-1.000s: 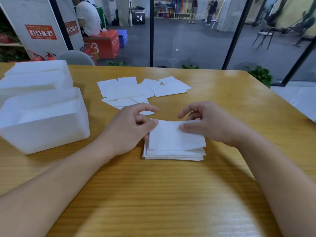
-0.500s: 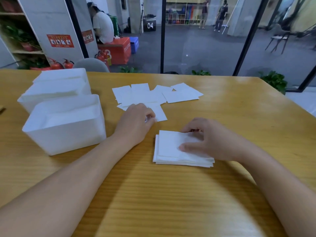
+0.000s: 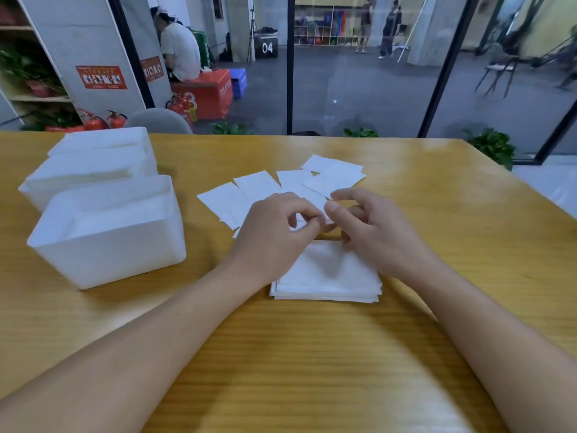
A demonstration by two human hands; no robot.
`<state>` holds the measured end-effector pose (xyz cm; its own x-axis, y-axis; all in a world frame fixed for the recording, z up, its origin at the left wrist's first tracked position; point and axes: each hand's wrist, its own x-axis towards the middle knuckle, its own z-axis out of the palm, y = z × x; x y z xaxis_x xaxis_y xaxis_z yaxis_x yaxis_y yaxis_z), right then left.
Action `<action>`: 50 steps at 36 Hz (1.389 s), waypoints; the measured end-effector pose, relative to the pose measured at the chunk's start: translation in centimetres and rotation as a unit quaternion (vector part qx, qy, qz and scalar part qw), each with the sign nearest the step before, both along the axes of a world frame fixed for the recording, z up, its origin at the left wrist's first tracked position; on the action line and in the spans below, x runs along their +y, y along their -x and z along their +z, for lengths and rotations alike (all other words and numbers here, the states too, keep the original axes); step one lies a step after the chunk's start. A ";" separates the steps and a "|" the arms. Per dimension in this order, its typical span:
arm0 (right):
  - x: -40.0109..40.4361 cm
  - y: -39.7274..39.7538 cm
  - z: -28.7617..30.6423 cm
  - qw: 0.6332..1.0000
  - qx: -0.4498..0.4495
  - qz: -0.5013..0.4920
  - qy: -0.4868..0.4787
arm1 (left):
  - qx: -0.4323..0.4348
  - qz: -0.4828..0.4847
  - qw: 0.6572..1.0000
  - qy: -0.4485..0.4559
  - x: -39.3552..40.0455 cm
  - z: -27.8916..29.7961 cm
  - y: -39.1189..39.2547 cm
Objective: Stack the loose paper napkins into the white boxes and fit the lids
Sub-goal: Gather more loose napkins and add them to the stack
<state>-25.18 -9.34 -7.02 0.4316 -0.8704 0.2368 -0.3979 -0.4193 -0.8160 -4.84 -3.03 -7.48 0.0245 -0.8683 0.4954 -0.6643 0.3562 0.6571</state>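
A neat stack of white napkins (image 3: 327, 278) lies on the wooden table (image 3: 312, 354) in front of me. Beyond it, several loose napkins (image 3: 332, 178) are spread flat. My left hand (image 3: 274, 235) hovers over the near edge of the loose ones with curled fingers that seem to pinch a napkin. My right hand (image 3: 371, 235) is close beside it, above the far edge of the stack. Its fingers are loosely curled and nothing shows in them. Two open white boxes stand at the left, the near box (image 3: 106, 245) and the far box (image 3: 90, 164), both with napkins inside.
No lids are visible. The table's far edge runs along a glass wall, with plants (image 3: 493, 145) and a grey chair back (image 3: 159, 120) behind it. People stand and sit in the hall beyond. The right side of the table is bare wood.
My right hand has lifted off the stack and moved forward to meet the left hand. The left hand stays at the loose napkins with its fingers now curled. The camera has tilted up a little.
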 end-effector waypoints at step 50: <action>-1.5 3.4 0.1 0.982 0.180 0.001 0.056 | -0.084 -0.034 0.982 -0.165 1.2 -0.9 -4.3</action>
<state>-28.60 -10.79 -6.89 0.5063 -0.8469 0.1627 -0.6516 -0.4992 -0.5711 -0.58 -1.87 -8.34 -0.0968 -0.9790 0.1796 -0.7553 0.1898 0.6274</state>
